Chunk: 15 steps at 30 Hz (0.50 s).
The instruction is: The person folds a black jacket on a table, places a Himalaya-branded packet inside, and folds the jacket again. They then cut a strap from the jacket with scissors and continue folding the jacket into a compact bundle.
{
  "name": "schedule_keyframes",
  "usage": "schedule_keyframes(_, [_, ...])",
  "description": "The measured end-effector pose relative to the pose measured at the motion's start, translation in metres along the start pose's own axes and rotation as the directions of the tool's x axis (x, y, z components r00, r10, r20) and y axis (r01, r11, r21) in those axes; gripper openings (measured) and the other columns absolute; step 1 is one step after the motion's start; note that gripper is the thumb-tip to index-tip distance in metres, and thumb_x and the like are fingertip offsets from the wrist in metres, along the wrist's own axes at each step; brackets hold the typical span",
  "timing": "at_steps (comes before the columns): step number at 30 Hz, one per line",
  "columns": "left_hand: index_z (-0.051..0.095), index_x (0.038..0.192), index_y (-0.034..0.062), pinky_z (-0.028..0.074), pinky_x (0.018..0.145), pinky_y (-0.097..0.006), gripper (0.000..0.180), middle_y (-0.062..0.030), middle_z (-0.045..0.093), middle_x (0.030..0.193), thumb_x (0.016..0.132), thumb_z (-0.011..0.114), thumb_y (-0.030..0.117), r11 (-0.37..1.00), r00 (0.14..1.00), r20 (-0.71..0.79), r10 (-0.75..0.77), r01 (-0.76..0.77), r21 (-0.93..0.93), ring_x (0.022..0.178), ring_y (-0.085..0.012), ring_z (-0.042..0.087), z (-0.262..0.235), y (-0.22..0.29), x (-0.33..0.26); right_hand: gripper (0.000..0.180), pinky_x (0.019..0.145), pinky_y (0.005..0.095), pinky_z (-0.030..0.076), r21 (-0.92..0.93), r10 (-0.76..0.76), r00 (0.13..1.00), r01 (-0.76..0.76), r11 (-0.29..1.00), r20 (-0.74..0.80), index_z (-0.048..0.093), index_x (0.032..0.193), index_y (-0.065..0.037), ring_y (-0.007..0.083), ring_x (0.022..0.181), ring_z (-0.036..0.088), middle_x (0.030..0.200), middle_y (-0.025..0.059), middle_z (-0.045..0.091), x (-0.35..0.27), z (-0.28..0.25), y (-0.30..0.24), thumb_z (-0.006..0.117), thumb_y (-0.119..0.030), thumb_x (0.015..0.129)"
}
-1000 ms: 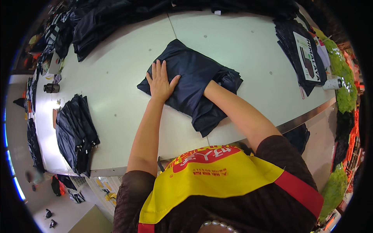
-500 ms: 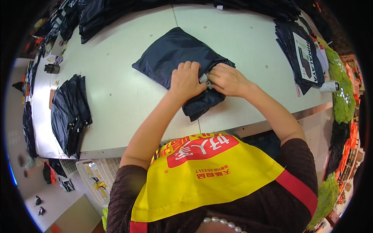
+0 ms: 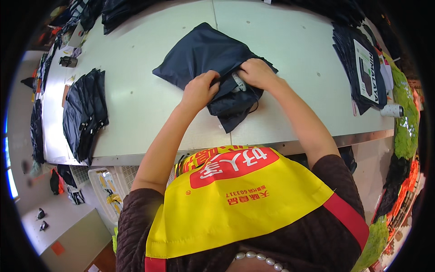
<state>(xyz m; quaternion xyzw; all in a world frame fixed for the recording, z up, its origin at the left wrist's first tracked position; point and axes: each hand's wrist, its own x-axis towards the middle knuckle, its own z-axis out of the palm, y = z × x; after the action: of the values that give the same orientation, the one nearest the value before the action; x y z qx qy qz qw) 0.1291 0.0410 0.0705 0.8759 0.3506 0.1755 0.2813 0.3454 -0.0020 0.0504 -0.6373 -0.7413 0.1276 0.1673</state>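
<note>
A dark navy piece of thin, shiny cloth lies on the pale table in front of me, bag-like in shape; I cannot tell whether it is a bag or a garment. My left hand grips its near left edge, fingers curled over the cloth. On the other side of the opening, my right hand pinches the edge, its fingertips partly hidden in the folds. Between the hands a white printed label shows inside the gap. Below it, a loose flap with a thin dark cord hangs toward the table's near edge.
Stacked dark cloth pieces lie at the left. At the right are a dark pile with a printed sheet and a white thread spool. More dark cloth lines the far side. A white basket stands below the table.
My hands have moved apart, the left one to the left and the right one slightly up. The cloth's edge is spread wider, and more of the white label shows.
</note>
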Motion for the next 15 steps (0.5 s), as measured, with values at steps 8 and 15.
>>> schedule_keyframes(8, [0.057, 0.09, 0.0037, 0.048, 0.061, -0.039, 0.019, -0.0162, 0.062, 0.075, 0.075, 0.063, 0.013, 0.985, 0.983, -0.062, -0.173, 0.171, -0.039, 0.068, -0.0331, 0.061, -0.004, 0.0, -0.028, 0.053, 0.084, 0.036, 0.047, -0.097, -0.569, 0.802, 0.561, 0.822, -0.18, 0.056, 0.112, -0.008, 0.0284, 0.101, 0.058, 0.114, 0.014, 0.056, -0.058, -0.03, -0.085, 0.075, -0.03, 0.068])
schedule_keyframes(15, [0.059, 0.087, 0.0055, 0.047, 0.055, -0.037, 0.009, -0.0108, 0.062, 0.073, 0.08, 0.062, 0.011, 0.972, 0.964, -0.224, 0.143, -0.093, 0.218, 0.066, -0.0312, 0.06, -0.025, 0.024, -0.037, 0.03, 0.072, 0.0395, 0.051, 0.071, -0.046, 0.994, 0.053, 0.996, -0.101, 0.057, 0.097, -0.001, 0.0322, 0.089, 0.061, 0.1, 0.0171, 0.061, -0.031, 0.025, -0.063, 0.067, -0.022, 0.077])
